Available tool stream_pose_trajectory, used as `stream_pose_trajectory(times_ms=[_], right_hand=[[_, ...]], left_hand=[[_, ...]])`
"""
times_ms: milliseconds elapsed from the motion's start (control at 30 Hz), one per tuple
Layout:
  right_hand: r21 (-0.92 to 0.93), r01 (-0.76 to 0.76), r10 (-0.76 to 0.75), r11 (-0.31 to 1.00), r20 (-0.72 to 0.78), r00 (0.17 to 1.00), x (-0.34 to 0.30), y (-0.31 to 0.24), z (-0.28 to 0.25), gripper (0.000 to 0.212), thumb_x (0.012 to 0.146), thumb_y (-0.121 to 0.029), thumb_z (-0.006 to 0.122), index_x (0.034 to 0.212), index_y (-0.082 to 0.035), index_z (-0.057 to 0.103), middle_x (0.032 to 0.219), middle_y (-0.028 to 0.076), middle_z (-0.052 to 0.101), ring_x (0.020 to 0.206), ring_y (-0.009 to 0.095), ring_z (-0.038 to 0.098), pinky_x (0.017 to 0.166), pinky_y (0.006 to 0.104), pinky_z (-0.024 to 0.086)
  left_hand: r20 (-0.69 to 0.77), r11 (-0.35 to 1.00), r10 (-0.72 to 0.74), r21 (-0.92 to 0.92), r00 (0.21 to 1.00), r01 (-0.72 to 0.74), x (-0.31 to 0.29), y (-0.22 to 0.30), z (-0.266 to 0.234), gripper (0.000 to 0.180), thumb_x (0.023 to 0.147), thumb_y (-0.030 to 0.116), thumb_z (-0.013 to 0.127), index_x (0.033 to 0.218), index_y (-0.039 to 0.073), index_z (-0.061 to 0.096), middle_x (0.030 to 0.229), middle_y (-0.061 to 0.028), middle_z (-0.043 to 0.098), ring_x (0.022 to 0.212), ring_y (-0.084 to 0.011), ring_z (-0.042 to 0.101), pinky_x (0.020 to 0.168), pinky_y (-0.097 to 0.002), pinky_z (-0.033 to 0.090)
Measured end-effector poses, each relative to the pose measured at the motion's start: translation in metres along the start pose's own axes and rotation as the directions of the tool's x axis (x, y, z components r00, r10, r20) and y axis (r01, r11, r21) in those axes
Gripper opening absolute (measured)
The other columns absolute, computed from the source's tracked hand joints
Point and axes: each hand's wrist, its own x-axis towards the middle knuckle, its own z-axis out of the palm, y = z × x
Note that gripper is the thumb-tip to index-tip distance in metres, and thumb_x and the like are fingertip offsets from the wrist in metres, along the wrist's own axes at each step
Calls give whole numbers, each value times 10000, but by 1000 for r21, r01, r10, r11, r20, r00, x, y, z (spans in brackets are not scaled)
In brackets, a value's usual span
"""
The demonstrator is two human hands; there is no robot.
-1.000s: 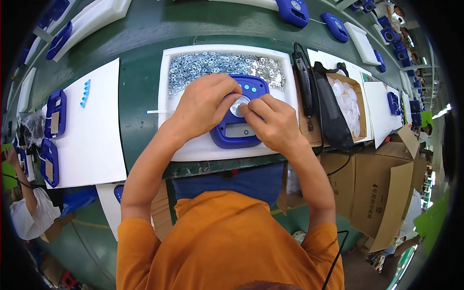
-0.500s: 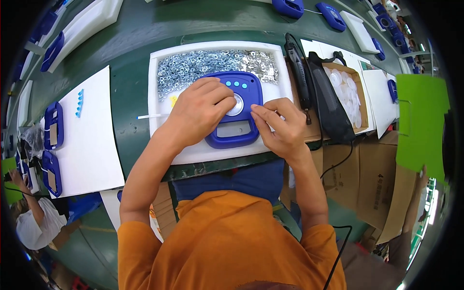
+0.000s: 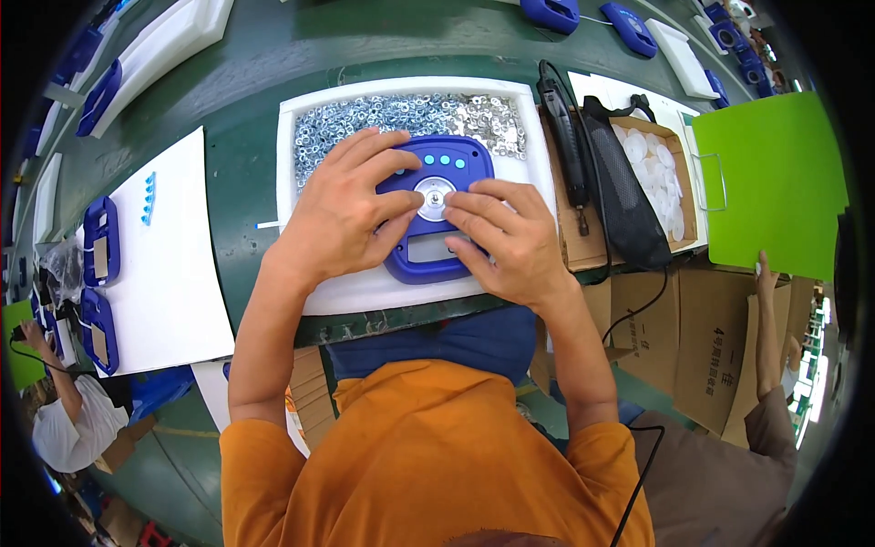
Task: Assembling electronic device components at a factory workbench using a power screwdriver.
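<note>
A blue plastic housing [image 3: 428, 272] with a handle-like opening and a row of light-blue round dots lies on a white foam tray [image 3: 365, 301]. A round silver disc [image 3: 436, 208] with a small metal post at its centre is set into the housing. My left hand [image 3: 342, 214] is open over the housing's left side, its fingers apart and one fingertip at the disc's left edge. From the right, my right hand [image 3: 515, 239] touches the disc's edge with its fingertips, the thumb apart near the opening. No part shows between its fingers.
Metal nuts [image 3: 365, 123] and flat washers [image 3: 492, 123] fill the tray's far side. To the right lie a black power screwdriver [image 3: 567, 146], a black mesh pouch [image 3: 624, 182] and a box of clear discs [image 3: 652, 173]. A co-worker's hand [image 3: 766, 273] is by a green board [image 3: 766, 191].
My right hand has moved left onto the disc from a pinch beside the housing. My left hand has shifted left with fingers spread, uncovering more of the disc. The green board has swung nearer.
</note>
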Motion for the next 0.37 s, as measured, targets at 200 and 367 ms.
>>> stream_pose_trajectory(times_ms=[200, 367], right_hand=[[102, -47, 44, 994, 40, 998, -8, -19, -4, 400, 889, -276, 902, 1193, -37, 804, 1254, 105, 785, 1152, 331, 716, 977, 460, 556], [69, -93, 99, 993, -86, 991, -11, -17, 9, 424, 886, -298, 928, 1219, -60, 820, 1275, 121, 796, 1193, 343, 720, 1022, 482, 576]], left_hand=[[-16, 993, -22, 114, 1000, 24, 8, 3, 10, 270, 925, 252, 885, 1186, 186, 900, 1528, -120, 721, 1592, -412, 530, 1329, -600, 408], [89, 1000, -25, 0, 996, 25, 4, -10, -5, 288, 893, 287, 907, 1153, 163, 907, 1655, -119, 650, 1656, -409, 459, 1356, -570, 378]])
